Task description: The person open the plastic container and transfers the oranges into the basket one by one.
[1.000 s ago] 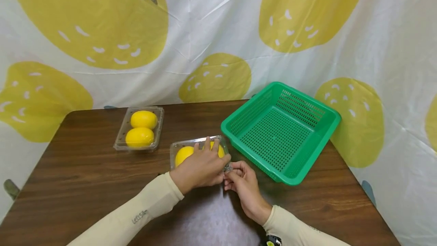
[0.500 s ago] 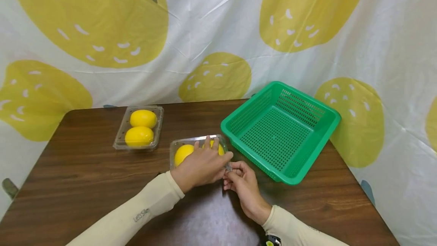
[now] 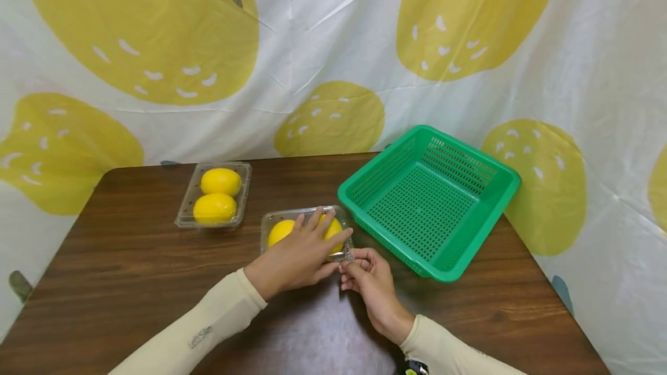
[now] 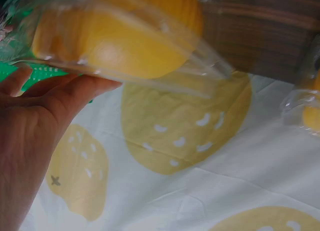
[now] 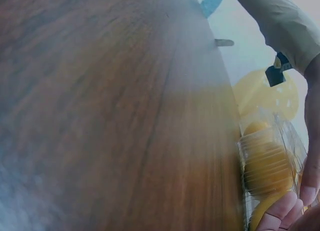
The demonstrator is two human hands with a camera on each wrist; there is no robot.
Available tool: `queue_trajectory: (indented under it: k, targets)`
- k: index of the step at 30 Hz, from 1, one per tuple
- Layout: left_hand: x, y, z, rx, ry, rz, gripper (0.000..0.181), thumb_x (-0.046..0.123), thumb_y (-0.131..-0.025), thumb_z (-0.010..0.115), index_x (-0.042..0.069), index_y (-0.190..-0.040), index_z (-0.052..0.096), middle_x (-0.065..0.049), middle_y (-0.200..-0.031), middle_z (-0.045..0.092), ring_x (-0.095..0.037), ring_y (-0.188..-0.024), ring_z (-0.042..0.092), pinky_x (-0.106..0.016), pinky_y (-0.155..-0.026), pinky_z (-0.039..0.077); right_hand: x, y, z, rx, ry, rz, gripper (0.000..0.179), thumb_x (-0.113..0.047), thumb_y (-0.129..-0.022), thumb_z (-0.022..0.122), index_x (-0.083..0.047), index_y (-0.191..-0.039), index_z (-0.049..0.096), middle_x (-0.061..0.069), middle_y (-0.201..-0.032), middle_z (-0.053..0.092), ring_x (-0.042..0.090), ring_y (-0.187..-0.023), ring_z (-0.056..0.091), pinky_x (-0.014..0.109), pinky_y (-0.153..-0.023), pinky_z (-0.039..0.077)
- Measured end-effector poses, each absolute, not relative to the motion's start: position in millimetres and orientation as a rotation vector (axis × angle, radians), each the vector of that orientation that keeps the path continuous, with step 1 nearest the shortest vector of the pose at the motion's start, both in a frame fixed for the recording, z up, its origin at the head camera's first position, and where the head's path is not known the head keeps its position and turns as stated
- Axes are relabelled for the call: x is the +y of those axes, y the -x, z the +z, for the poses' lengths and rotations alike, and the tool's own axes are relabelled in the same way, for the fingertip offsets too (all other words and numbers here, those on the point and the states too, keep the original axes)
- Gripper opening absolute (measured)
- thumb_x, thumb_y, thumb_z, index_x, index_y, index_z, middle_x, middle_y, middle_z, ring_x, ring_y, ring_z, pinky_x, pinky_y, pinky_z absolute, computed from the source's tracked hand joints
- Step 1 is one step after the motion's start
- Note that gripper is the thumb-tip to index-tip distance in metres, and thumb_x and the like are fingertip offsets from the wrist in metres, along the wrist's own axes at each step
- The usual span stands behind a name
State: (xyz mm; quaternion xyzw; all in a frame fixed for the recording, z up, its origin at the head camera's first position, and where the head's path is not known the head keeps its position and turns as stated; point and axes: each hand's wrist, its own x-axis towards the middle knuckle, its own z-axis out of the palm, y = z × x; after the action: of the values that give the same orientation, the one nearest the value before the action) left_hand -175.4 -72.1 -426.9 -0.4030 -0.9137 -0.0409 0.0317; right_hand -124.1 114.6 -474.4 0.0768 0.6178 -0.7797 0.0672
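"On the table point(image 3: 156, 271), short of its far edge, what could slip?"
"The clear box point(image 3: 285, 214). The left hand point(image 3: 297, 253) spreads over its top; the right hand point(image 3: 372, 279) pinches its near right corner. If that plastic gave suddenly, it could jerk and let the yellow fruits point(image 3: 281, 231) roll."
"Toward the basket point(image 3: 417, 213)?"
"Possibly; its left corner sits just beside the box."

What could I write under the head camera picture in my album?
Two hands at a clear box of yellow fruit, beside a green basket; another fruit box sits farther left.
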Motion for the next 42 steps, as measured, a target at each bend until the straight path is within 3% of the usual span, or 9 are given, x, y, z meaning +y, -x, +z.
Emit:
queue_trajectory:
  k: [8,18,25,42]
  targets:
    - [-86.7,172.9,-427.5,-2.688,1.280,-0.096,0.065,0.041,-0.107,0.074,0.010,-0.160,0.053,-0.029,-0.166,0.046,-0.052,-0.152,0.047,-0.068,-0.118,0.046,114.5,124.4,-475.3,1.869,-0.218,-2.366,0.028,0.008,-0.098,0.066,0.009,-0.124,0.055,0.009,-0.089,0.071,0.011,-0.071,0.063,0.024,-0.063,0.059]
    - [-108.9,166.0,-432.1,-2.668,1.253,-0.097,0.064,0.037,-0.106,0.076,0.008,-0.159,0.054,-0.026,-0.165,0.050,-0.050,-0.153,0.046,-0.067,-0.118,0.046,114.5,124.0,-478.3,1.885,-0.189,-2.366,0.028,0.007,-0.099,0.066,0.010,-0.125,0.054,0.010,-0.090,0.071,0.012,-0.071,0.064,0.023,-0.064,0.059]
    - [-126.5,160.9,-434.7,-2.678,1.245,-0.130,0.061,0.035,-0.108,0.073,0.006,-0.159,0.055,-0.027,-0.166,0.049,-0.051,-0.154,0.045,-0.066,-0.121,0.043,113.7,123.3,-477.1,1.881,-0.199,-2.358,0.029,0.007,-0.099,0.068,0.010,-0.125,0.055,0.008,-0.089,0.070,0.013,-0.072,0.063,0.024,-0.064,0.060]
    - [-154.7,152.0,-436.8,-2.650,1.264,-0.205,0.064,0.024,-0.103,0.081,-0.001,-0.157,0.057,-0.029,-0.163,0.051,-0.052,-0.152,0.047,-0.067,-0.119,0.044,115.9,122.9,-477.2,1.880,-0.214,-2.365,0.029,0.009,-0.098,0.067,0.010,-0.124,0.055,0.009,-0.090,0.070,0.014,-0.073,0.063,0.025,-0.066,0.060]
